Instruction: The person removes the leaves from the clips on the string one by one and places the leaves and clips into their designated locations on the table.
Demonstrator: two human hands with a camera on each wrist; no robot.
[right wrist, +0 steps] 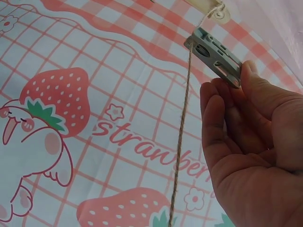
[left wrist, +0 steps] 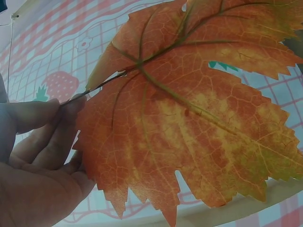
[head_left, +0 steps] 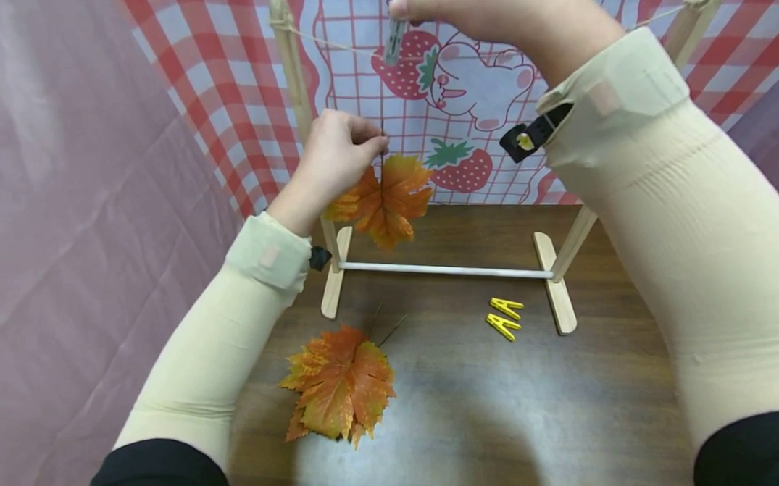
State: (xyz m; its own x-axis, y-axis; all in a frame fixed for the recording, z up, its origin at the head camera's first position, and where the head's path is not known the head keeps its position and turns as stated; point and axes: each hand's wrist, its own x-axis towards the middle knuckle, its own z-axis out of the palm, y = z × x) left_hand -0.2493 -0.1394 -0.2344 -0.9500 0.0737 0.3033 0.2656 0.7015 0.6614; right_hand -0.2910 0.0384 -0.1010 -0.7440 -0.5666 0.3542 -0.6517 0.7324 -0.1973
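— What is seen? A leaf point(head_left: 386, 199) is pinched by its stem in the left hand point(head_left: 334, 157), below the string point(head_left: 333, 46).

— And above? A grey clip point(head_left: 395, 40) is gripped in the right hand point(head_left: 477, 18) at the string; the stem probably must be raised into the clip next.

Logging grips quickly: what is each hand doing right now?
Left hand: pinches the orange leaf by its stem.
Right hand: pinches the grey clip at the string.

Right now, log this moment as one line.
left hand: pinches maple leaf stem | right hand: grips grey clothespin at string
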